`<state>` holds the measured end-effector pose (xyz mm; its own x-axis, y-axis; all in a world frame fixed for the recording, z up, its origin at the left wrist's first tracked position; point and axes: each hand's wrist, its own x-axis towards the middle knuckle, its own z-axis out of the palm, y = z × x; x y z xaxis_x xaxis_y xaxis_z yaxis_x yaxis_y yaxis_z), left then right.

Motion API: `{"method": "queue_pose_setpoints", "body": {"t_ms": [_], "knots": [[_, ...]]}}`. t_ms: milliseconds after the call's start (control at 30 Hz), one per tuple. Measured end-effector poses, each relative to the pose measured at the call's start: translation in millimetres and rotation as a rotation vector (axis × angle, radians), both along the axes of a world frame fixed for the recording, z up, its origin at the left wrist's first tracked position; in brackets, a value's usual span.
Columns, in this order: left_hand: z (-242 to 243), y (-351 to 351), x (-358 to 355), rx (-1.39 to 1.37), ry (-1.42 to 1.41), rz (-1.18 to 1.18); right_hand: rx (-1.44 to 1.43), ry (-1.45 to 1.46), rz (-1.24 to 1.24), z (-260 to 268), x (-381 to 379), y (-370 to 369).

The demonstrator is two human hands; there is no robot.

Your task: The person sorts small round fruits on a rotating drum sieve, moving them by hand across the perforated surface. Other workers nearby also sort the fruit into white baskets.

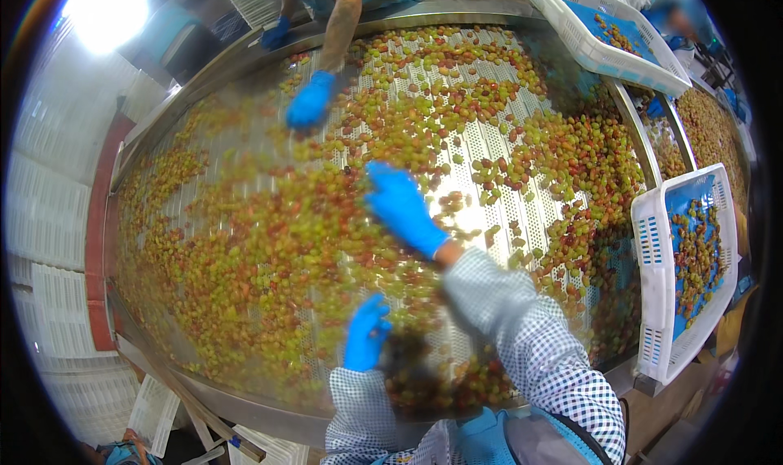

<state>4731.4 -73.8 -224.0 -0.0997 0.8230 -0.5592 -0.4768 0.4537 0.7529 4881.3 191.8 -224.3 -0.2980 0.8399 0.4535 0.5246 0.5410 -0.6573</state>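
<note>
Red and green grape-like fruits (269,232) lie scattered over a perforated metal conveyor (483,141). My left hand (366,333), in a blue glove, is raised over the near part of the fruit, its fingers bent and apart, with nothing visible in it. Further forward and to the right, my right hand (404,211), also gloved in blue, reaches over the middle of the conveyor. Its fingertips are blurred and point to the far left, and whether they hold a fruit cannot be told. Checked sleeves cover both my forearms.
Across the conveyor a co-worker's gloved hand (311,100) reaches over the fruit; their other hand (275,33) is at the metal edge. White plastic crates with fruit stand at the right (649,281) and upper right (563,27). Another person (679,21) is beyond. White crates (49,214) are stacked left.
</note>
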Motion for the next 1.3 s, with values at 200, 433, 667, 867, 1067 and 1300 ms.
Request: {"method": "queue_pose_setpoints", "body": {"t_ms": [200,433,667,867,1067,1300], "knots": [[6.9,5.8,14.7,-0.014,0.061,0.025,-0.357,0.311,-0.133,19.8,70.9,19.7],[-2.5,10.9,27.0,0.011,0.106,-0.010,-0.288,0.285,-0.118,15.6,79.2,21.4],[-24.8,7.7,33.1,0.045,0.174,-0.054,0.104,-0.121,-0.239,-29.8,65.3,32.7],[-23.0,16.6,30.7,-0.009,-0.005,0.048,-0.170,-0.056,-0.166,-49.3,45.0,64.1],[-13.5,16.5,46.1,0.014,-0.109,0.095,-0.139,-0.147,-0.145,-30.9,41.2,41.7],[-16.9,11.8,77.8,0.055,-0.298,0.186,-0.278,-0.108,0.307,39.0,80.3,-136.7]]}}
